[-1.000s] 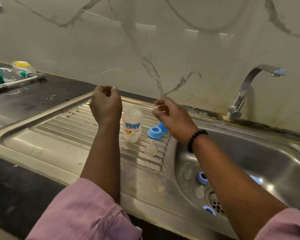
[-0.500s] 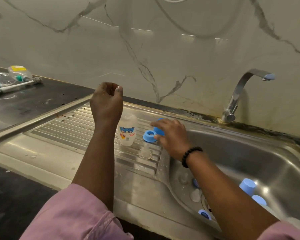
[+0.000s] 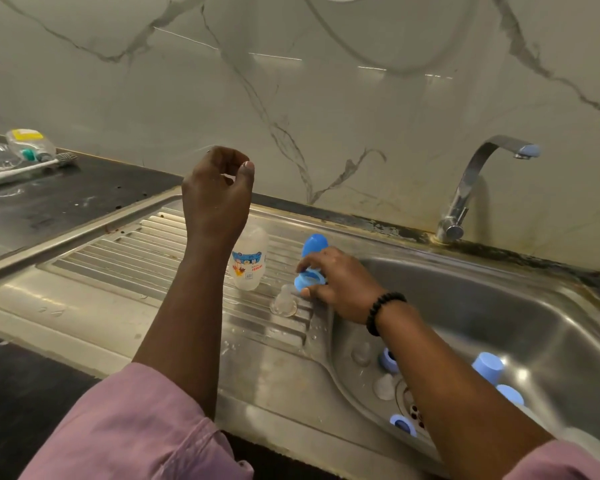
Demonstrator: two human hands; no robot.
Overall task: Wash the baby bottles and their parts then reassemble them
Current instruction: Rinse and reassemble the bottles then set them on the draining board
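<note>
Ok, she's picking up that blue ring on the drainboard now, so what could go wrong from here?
1. The right hand grips the blue ring right beside the clear teat; lifting could knock the teat toward the sink basin.
2. The bottle stands upright on the ribbed, wet drainboard, close to the left forearm; a bump might tip it.
3. Several blue and clear parts lie near the drain; clean and unwashed pieces could get mixed.
</note>
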